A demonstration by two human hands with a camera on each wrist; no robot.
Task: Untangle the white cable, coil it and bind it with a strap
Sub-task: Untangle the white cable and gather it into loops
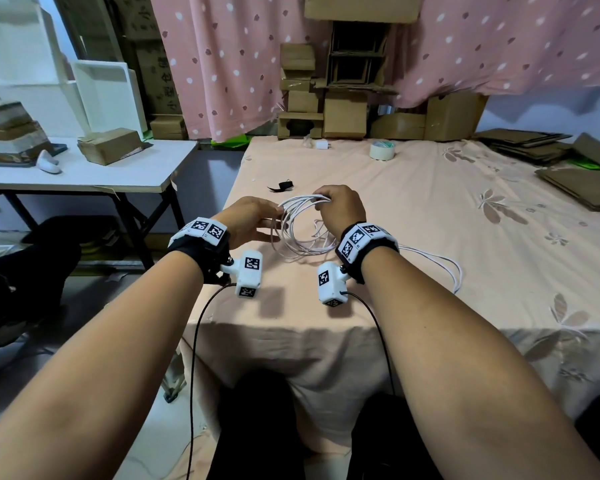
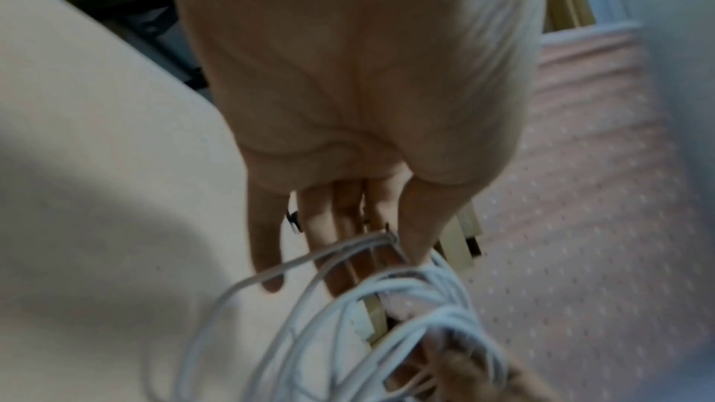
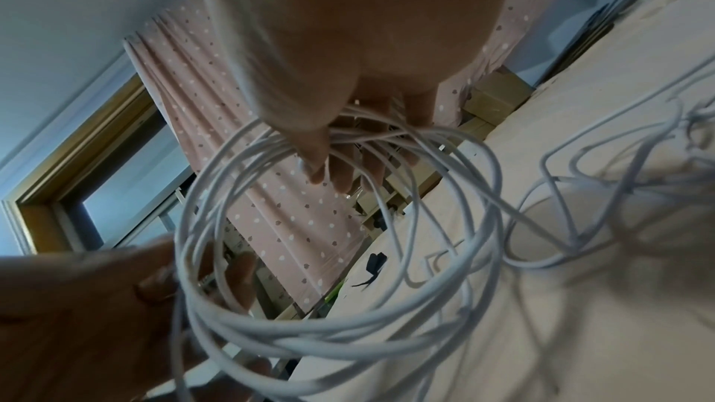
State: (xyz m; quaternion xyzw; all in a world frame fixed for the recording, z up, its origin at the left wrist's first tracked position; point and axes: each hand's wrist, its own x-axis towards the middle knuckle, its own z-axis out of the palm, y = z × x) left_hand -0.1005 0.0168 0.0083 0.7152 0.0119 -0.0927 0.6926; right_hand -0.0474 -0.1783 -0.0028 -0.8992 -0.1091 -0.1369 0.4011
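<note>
The white cable is gathered into a loose coil of several loops, held above the peach bed sheet. My right hand grips the top of the coil with curled fingers; the right wrist view shows the loops hanging from that right hand. My left hand pinches the coil's left side between thumb and nearly straight fingers, seen as the left hand at lower left and as the left hand in its own blurred view. A loose tail trails right. The black strap lies beyond the hands.
A tape roll and a white plug sit at the bed's far end before stacked cardboard boxes. Flattened cardboard lies at the right. A white folding table stands left across a gap.
</note>
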